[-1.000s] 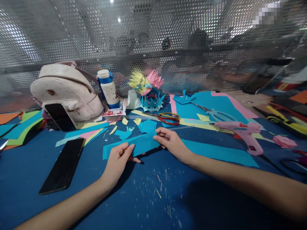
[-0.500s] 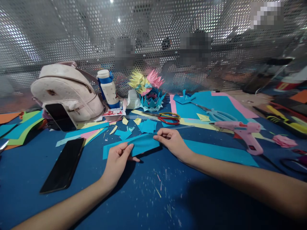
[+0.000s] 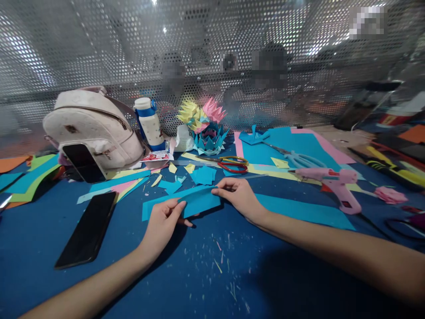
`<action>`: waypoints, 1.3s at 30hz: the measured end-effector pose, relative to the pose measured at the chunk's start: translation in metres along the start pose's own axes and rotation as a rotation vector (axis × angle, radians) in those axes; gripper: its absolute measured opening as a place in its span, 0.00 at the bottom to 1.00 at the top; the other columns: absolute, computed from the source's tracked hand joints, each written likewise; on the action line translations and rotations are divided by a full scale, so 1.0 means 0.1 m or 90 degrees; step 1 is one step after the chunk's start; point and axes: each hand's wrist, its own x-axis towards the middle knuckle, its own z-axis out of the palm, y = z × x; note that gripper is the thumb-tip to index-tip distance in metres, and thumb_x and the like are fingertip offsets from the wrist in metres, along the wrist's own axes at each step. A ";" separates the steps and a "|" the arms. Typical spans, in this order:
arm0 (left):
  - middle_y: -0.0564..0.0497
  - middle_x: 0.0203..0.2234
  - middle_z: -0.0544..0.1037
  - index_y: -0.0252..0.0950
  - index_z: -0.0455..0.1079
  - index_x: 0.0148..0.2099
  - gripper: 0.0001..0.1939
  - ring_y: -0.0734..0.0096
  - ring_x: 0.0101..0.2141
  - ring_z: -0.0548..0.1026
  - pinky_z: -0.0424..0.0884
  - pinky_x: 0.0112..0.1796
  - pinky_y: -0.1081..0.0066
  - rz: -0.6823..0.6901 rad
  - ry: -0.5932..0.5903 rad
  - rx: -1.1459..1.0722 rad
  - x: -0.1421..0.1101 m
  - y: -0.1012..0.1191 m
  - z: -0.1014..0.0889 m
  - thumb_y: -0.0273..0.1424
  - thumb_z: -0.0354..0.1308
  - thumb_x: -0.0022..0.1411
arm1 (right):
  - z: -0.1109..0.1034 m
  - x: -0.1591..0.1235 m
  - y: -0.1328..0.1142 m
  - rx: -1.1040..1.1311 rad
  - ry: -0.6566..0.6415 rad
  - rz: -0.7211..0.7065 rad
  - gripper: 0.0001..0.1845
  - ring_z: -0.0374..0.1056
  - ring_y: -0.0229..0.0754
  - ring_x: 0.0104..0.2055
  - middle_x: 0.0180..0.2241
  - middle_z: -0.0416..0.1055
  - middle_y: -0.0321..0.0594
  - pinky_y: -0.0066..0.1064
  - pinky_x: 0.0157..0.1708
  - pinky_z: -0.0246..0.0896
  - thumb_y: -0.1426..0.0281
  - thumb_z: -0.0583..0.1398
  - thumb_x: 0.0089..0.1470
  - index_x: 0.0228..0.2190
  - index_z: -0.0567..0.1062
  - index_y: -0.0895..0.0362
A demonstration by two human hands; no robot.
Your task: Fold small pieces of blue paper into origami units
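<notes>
A blue paper strip (image 3: 201, 200) is held just above the dark blue table, tilted and slightly bent. My left hand (image 3: 165, 217) grips its left part, thumb on top and fingers beneath. At the strip's upper right corner, my right hand (image 3: 237, 195) pinches the edge between thumb and fingers. Another long blue strip (image 3: 302, 210) lies flat behind my right wrist. Cut blue paper pieces (image 3: 203, 175) rest just beyond my hands, close to scissors with red and yellow handles (image 3: 234, 165).
A pink glue gun (image 3: 332, 179) and light blue scissors (image 3: 303, 159) lie to the right. On the left are a black phone (image 3: 86, 230), a pale backpack (image 3: 93, 126) and a bottle (image 3: 151, 124). Folded paper flowers (image 3: 204, 124) stand before a perforated metal panel (image 3: 199, 44).
Both hands keep their hold on the blue strip with hardly any movement. The strip's upper right edge has bent over slightly near my right fingertips.
</notes>
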 end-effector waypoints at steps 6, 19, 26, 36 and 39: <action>0.57 0.18 0.66 0.35 0.62 0.23 0.15 0.68 0.20 0.79 0.69 0.22 0.78 -0.010 0.006 -0.005 -0.01 0.03 0.01 0.36 0.56 0.59 | -0.01 -0.03 -0.04 -0.030 -0.011 -0.056 0.16 0.51 0.33 0.23 0.20 0.57 0.32 0.28 0.23 0.48 0.61 0.60 0.53 0.20 0.69 0.58; 0.58 0.18 0.59 0.35 0.64 0.24 0.17 0.68 0.21 0.77 0.72 0.25 0.74 -0.002 0.052 -0.067 0.01 -0.08 -0.04 0.41 0.57 0.59 | -0.01 -0.03 -0.02 -0.071 -0.117 0.017 0.17 0.60 0.34 0.20 0.16 0.65 0.33 0.28 0.24 0.55 0.60 0.60 0.54 0.20 0.67 0.57; 0.56 0.18 0.66 0.35 0.62 0.24 0.18 0.69 0.22 0.78 0.71 0.24 0.77 0.004 0.044 -0.034 0.00 -0.02 -0.02 0.39 0.55 0.62 | 0.01 -0.05 -0.05 -0.071 -0.141 -0.008 0.21 0.61 0.34 0.19 0.15 0.64 0.31 0.27 0.25 0.56 0.59 0.57 0.57 0.18 0.62 0.56; 0.57 0.20 0.63 0.35 0.63 0.26 0.16 0.72 0.22 0.74 0.74 0.27 0.74 0.054 0.068 -0.044 0.02 -0.07 -0.03 0.40 0.56 0.60 | 0.03 -0.07 -0.10 -0.001 -0.131 0.019 0.18 0.65 0.34 0.20 0.19 0.72 0.38 0.29 0.25 0.61 0.60 0.64 0.48 0.20 0.65 0.57; 0.49 0.38 0.73 0.36 0.70 0.43 0.10 0.67 0.34 0.76 0.75 0.32 0.71 0.153 0.044 0.024 0.13 0.05 -0.11 0.35 0.52 0.64 | 0.03 -0.07 -0.09 0.011 -0.123 0.003 0.18 0.66 0.35 0.21 0.20 0.74 0.40 0.30 0.26 0.63 0.60 0.63 0.49 0.20 0.65 0.57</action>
